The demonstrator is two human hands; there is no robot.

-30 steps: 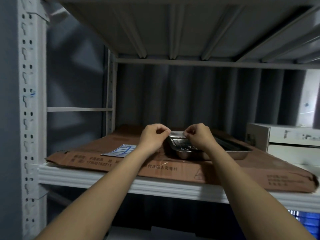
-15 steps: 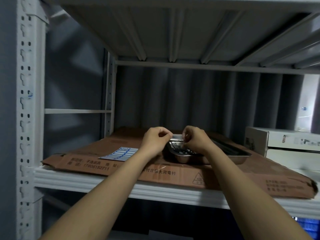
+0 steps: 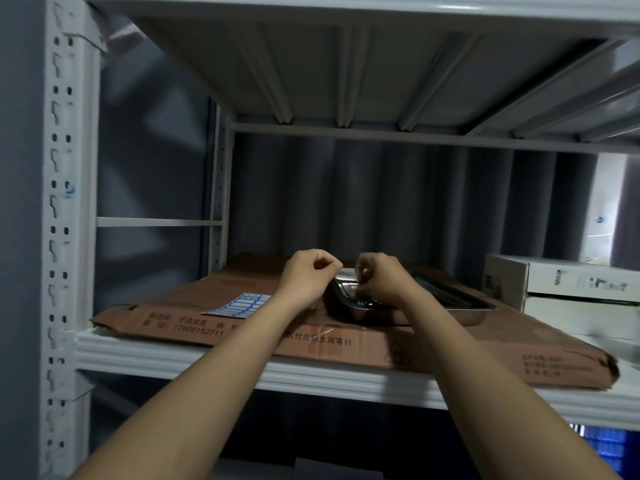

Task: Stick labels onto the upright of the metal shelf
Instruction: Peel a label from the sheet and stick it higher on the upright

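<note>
Both hands meet over the shelf. The left hand (image 3: 308, 275) and the right hand (image 3: 375, 277) each have fingers curled, pinching between them a small pale strip (image 3: 347, 271), probably a label or its backing; it is too small and blurred to say which. They work just above the near end of a steel tray (image 3: 464, 308), which sits on a flattened cardboard box (image 3: 242, 332).

The label sheet (image 3: 239, 305), blue-bordered, lies flat on the cardboard at about eight o'clock from the left hand, close to that wrist. The front upright (image 3: 62, 237), pale and perforated, stands well apart at nine o'clock; a small blue mark shows on it higher up, though I cannot tell what it is.

The step in hand looks like peeling a label free. To do it well, one thumb should lift a corner while the other hand keeps the backing taut, pulling low and slow so the label does not curl or stick to itself. Fingertips should touch only an edge of the adhesive. For the upright, a bare flat strip between the holes would suit best, pressing from one end to the other.
</note>
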